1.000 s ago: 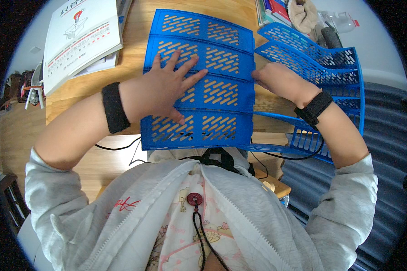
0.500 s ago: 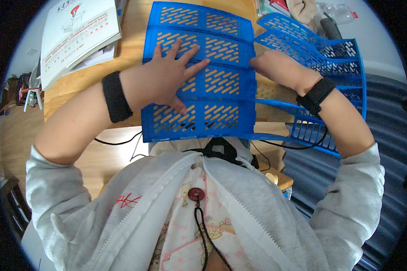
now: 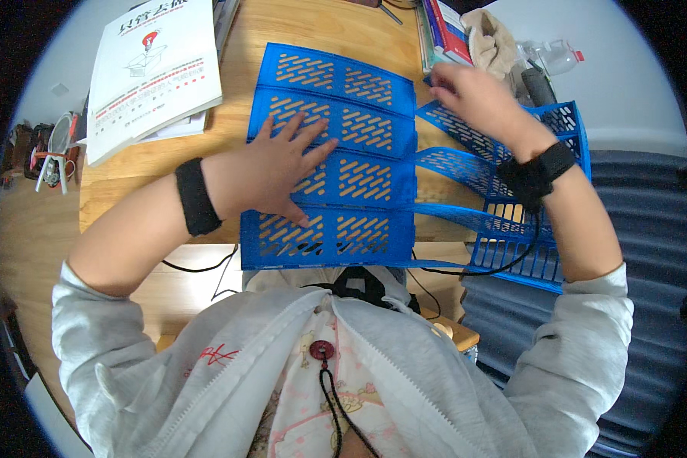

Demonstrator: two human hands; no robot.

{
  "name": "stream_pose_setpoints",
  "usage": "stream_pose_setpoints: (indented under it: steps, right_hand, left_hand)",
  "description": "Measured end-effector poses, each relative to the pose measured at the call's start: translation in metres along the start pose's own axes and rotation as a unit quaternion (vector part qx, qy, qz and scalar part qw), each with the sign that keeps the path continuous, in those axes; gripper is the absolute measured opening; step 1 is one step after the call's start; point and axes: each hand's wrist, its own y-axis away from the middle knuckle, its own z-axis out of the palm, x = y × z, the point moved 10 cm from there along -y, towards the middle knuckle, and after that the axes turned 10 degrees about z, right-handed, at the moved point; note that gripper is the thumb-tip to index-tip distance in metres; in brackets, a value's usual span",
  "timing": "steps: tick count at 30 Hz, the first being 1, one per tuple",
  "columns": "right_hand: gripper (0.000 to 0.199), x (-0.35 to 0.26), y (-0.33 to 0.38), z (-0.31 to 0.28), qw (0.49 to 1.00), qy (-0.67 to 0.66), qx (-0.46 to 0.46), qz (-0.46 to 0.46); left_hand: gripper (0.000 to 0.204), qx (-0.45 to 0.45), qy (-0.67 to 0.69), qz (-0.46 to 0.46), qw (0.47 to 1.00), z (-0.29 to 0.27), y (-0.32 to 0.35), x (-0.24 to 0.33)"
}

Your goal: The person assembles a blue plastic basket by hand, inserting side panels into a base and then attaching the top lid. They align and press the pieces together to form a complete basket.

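A blue plastic file rack lies on its side over the table's front edge. Its flat perforated side panel [image 3: 328, 156] has rows of slanted slots and faces up. My left hand [image 3: 275, 164] is open on that panel, fingers spread, resting over its left half. Blue slotted dividers [image 3: 462, 168] run from the panel's right edge to another blue grid part [image 3: 523, 256] of the rack. My right hand [image 3: 473, 95] is raised beyond the panel's far right corner, above the farthest divider. Its fingers are curled together, and anything between them is hidden.
At the far left, a white book [image 3: 156, 76] lies on other papers on the wooden table [image 3: 153, 168]. Several books [image 3: 446, 34], a beige cloth [image 3: 490, 42] and a clear plastic bottle [image 3: 553, 57] are at the far right. A black cable [image 3: 504, 263] passes below the rack.
My right hand has left the panel's right edge and moved farther away from me. The rack sits lower in view, and my left hand stays spread on the panel.
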Motion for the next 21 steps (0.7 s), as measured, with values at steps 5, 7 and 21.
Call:
stream_pose_setpoints:
  steps: [5, 7, 21]
  right_hand:
    - [0.053, 0.010, 0.000, 0.035, 0.979, -0.037, -0.198, -0.014]
    - [0.067, 0.006, 0.018, 0.065, 0.941, -0.063, -0.333, 0.008]
    - [0.018, -0.026, 0.052, 0.089, 0.961, 0.056, -0.217, -0.162]
  left_hand:
    - [0.116, 0.015, -0.012, -0.050, 0.999, -0.010, 0.020, -0.010]
    - [0.115, 0.001, -0.022, -0.078, 0.997, -0.008, 0.029, -0.014]
    - [0.115, 0.039, -0.007, -0.034, 0.999, 0.004, 0.037, -0.017]
